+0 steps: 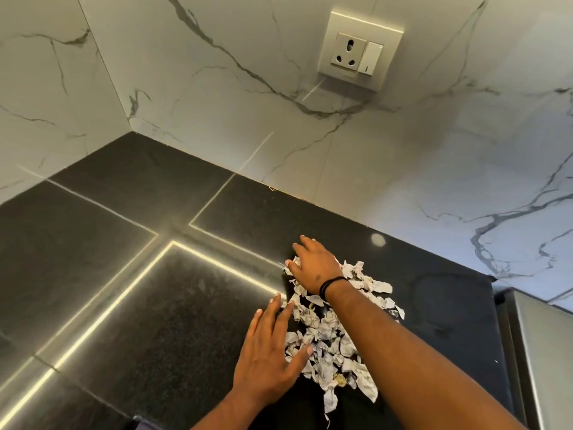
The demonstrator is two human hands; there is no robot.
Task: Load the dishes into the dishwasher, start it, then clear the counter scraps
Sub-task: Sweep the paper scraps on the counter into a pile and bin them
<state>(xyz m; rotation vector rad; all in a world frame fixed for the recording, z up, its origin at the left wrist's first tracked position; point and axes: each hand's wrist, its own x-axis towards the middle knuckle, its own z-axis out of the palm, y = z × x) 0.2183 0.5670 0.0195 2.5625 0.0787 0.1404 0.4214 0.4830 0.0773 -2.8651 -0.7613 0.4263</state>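
Note:
A heap of crumpled white paper scraps (pixel 328 339) lies on the black stone counter (pixel 139 299), right of centre. My right hand (pixel 313 265), with a black band at the wrist, lies flat over the far end of the heap, fingers spread. My left hand (pixel 273 346) rests on the counter with straight fingers against the heap's left side, thumb touching the scraps. Neither hand holds anything. My right forearm covers part of the heap.
Marble walls meet in a corner behind the counter, with a socket and switch plate (pixel 359 51) on the back wall. A steel-coloured surface (pixel 539 342) adjoins the counter's right end. A yellowish crumb (pixel 340 380) lies among the near scraps.

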